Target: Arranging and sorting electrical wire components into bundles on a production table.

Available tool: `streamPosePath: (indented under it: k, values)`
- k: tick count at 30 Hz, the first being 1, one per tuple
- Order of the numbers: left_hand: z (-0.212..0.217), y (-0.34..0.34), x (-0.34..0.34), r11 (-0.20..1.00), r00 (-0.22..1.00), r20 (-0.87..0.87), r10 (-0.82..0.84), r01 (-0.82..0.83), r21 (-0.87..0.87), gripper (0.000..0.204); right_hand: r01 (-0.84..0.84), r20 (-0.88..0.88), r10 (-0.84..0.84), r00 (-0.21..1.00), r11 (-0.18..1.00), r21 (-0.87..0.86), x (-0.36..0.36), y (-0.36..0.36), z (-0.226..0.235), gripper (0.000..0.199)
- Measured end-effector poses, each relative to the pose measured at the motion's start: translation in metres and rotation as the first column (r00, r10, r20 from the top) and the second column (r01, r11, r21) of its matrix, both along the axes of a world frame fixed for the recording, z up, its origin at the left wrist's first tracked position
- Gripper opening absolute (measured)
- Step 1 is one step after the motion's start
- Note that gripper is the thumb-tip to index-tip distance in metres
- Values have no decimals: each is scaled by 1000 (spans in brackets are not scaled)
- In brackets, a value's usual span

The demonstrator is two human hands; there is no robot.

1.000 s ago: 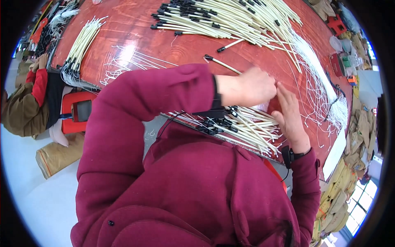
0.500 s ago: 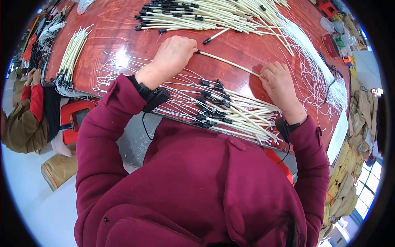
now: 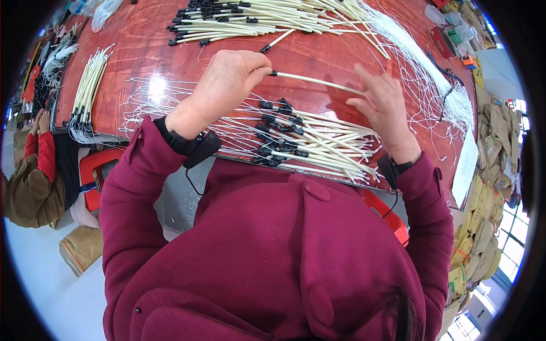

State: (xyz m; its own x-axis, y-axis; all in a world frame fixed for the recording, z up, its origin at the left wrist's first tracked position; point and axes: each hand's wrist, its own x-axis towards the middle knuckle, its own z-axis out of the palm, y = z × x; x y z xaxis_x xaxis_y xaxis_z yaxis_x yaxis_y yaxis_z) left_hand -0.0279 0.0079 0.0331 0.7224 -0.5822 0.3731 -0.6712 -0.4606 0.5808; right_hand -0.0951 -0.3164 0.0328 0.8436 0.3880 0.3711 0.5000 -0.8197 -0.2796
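Observation:
Between my hands stretches a thin cream rod (image 3: 318,80) with a black end piece. My left hand (image 3: 227,79) is closed, pinching it at that black end. At the other end, my right hand (image 3: 384,102) has its fingers spread; the rod's tip reaches the gap between thumb and fingers. Below them on the red table lies a pile of similar cream rods (image 3: 333,136), their black ends to the left and white strings (image 3: 227,128) trailing leftward. A loose rod (image 3: 280,40) lies just beyond my left hand.
A larger heap of black-ended rods (image 3: 273,17) covers the far side of the red table (image 3: 133,34). A thick bundle of white strings (image 3: 421,59) lies at the right, beside a white sheet (image 3: 465,170). Another rod bundle (image 3: 91,79) sits left. A co-worker's red sleeve (image 3: 46,152) shows at far left.
My right hand's fingers have come apart from the rod's end and spread upward. My left hand still pinches the black end. The whole view has shifted slightly.

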Motion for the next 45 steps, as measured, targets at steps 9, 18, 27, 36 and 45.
streamPosePath:
  k: [9,18,27,36,45]
  values:
    - [0,24,-14,969,911,-400,96,-178,-173,20,-152,13,154,988,985,-79,-8,-4,-1,16]
    - [-33,253,-2,664,762,173,624,-634,398,25,-199,-242,176,954,977,-73,-74,-26,31,22]
    - [10,143,-11,750,755,372,540,-632,193,32,188,-138,-210,968,970,-153,-59,-80,0,63]
    - [1,-71,53,965,974,128,-188,159,207,25,374,-79,-448,891,820,-434,-27,-70,-37,59]
    - [-58,-201,84,904,947,110,-301,246,349,27,252,-238,-324,916,923,-290,-45,-57,-19,61]
